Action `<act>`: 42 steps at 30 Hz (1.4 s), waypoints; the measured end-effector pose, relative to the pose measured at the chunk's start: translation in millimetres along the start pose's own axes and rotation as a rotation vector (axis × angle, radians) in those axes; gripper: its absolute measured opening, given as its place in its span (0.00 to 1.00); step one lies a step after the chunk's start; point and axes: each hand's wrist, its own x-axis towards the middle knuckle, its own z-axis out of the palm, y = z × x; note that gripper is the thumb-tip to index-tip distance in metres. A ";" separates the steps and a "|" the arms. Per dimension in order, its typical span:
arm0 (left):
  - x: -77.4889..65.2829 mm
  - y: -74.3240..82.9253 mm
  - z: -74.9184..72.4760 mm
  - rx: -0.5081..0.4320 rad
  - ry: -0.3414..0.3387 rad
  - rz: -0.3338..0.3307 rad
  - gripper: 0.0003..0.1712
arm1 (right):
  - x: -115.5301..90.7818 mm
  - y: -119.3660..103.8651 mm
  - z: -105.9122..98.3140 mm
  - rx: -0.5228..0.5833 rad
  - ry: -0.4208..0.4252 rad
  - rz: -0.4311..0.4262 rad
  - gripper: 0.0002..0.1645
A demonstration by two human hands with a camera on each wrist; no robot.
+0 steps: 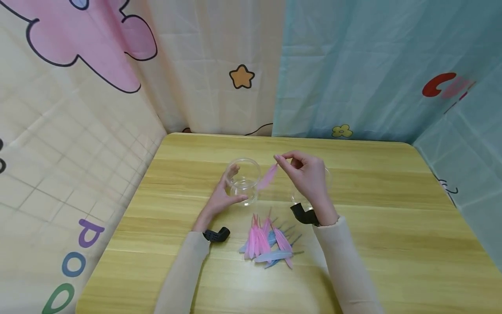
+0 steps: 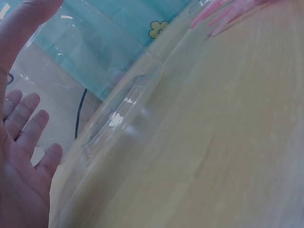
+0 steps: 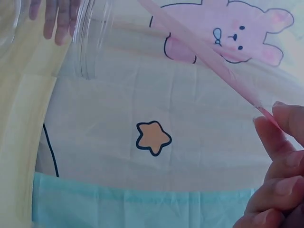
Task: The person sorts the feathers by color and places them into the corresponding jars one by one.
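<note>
My left hand [image 1: 221,198] holds a clear round jar [image 1: 246,192], thumb at the near side and fingers around the far left; the left wrist view shows the palm and fingers [image 2: 31,130] beside the clear wall. My right hand [image 1: 310,176] pinches a pink feather [image 1: 268,176] by its quill between thumb and forefinger. Its vane slants down toward the jar's right side; whether it touches the jar I cannot tell. In the right wrist view the feather [image 3: 209,57] runs up and left from the fingertips. Pink feathers [image 1: 256,240] and blue-grey feathers [image 1: 273,256] lie piled on the table.
A second clear container [image 1: 296,199] stands partly hidden behind my right hand. Everything rests on a light wooden table [image 1: 392,244]. Printed curtains [image 1: 211,87] hang along its back and sides.
</note>
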 end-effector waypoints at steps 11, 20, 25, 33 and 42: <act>-0.8 -2.7 1.4 0.008 0.004 0.003 0.59 | 7.4 12.3 39.2 0.053 0.076 0.001 0.11; -2.1 -3.6 1.9 0.007 0.000 0.009 0.57 | 0.0 19.6 47.1 -0.049 -0.069 0.072 0.15; -2.9 -2.5 -0.1 0.010 -0.003 0.007 0.57 | -6.8 20.3 39.7 -0.055 -0.172 0.148 0.16; -2.6 -1.4 -2.3 0.001 0.005 0.013 0.56 | -28.9 24.0 30.7 -0.102 -0.568 0.145 0.15; -1.1 -2.3 -1.3 -0.006 -0.002 0.014 0.56 | -56.9 39.7 34.3 -0.279 -0.897 0.200 0.14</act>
